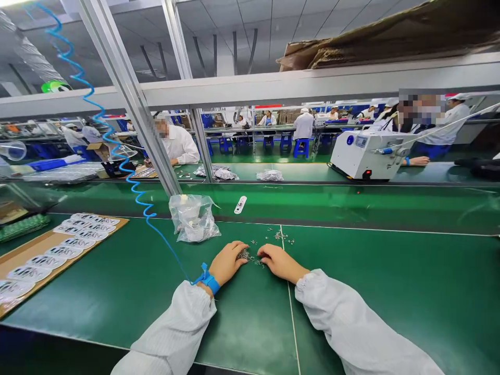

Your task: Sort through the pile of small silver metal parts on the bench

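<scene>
On the green bench, a small heap of tiny metal parts [244, 254], too small to name, lies between my two hands. Around its near left side curves my left hand [228, 263], thumb and fingers apart, touching the heap's edge. A blue wrist strap [210, 281] with a coiled cord circles that wrist. My right hand [280, 263] rests on the bench across from it, its bent fingers apart beside a few stray parts [259, 263]; nothing shows in its grasp. Farther back, more loose metal parts [279, 236] are scattered along a white line.
A clear plastic bag [194, 219] stands behind my left hand. A cardboard tray [113, 229] at left carries several printed white plates [64, 252]. One narrow white plate [240, 204] lies on the green strip behind. Beyond are a white machine [363, 154] and several people.
</scene>
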`<state>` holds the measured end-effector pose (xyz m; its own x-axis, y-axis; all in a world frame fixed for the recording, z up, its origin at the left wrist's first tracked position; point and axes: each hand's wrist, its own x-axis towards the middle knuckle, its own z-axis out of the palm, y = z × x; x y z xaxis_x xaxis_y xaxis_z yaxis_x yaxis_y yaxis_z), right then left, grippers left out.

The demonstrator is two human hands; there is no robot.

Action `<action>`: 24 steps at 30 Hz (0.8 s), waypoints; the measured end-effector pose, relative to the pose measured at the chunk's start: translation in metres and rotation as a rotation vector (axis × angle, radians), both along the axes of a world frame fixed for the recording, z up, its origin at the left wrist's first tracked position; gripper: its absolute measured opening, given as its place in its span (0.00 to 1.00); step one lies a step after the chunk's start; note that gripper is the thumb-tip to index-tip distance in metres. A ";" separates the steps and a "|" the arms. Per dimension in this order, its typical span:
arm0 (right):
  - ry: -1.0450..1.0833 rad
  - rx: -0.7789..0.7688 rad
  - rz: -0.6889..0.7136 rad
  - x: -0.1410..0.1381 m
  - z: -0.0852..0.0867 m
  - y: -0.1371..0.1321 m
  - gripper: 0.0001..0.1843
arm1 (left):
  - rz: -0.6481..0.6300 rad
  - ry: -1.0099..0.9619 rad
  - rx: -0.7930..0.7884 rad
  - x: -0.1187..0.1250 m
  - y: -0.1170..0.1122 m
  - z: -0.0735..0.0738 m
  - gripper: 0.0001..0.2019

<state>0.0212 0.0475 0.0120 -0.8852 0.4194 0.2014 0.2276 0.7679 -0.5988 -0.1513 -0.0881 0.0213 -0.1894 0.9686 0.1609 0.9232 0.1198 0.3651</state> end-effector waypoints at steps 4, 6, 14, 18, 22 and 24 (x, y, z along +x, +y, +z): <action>0.011 -0.022 -0.102 0.003 0.011 0.005 0.09 | -0.018 -0.044 0.014 -0.012 -0.005 0.000 0.18; -0.007 -0.021 -0.083 -0.002 0.012 0.009 0.08 | -0.033 -0.057 0.020 -0.014 -0.004 0.001 0.15; -0.091 0.021 0.035 -0.049 0.002 0.014 0.05 | -0.052 -0.063 0.046 -0.016 0.014 0.002 0.15; -0.116 0.009 0.071 -0.039 0.001 0.017 0.07 | -0.021 -0.059 0.033 -0.015 0.012 0.004 0.19; -0.107 -0.010 0.070 -0.015 -0.001 0.015 0.10 | -0.011 -0.002 0.040 -0.007 0.019 0.010 0.11; -0.077 -0.016 0.049 -0.007 -0.002 0.014 0.10 | -0.023 0.035 0.016 -0.003 0.027 0.011 0.07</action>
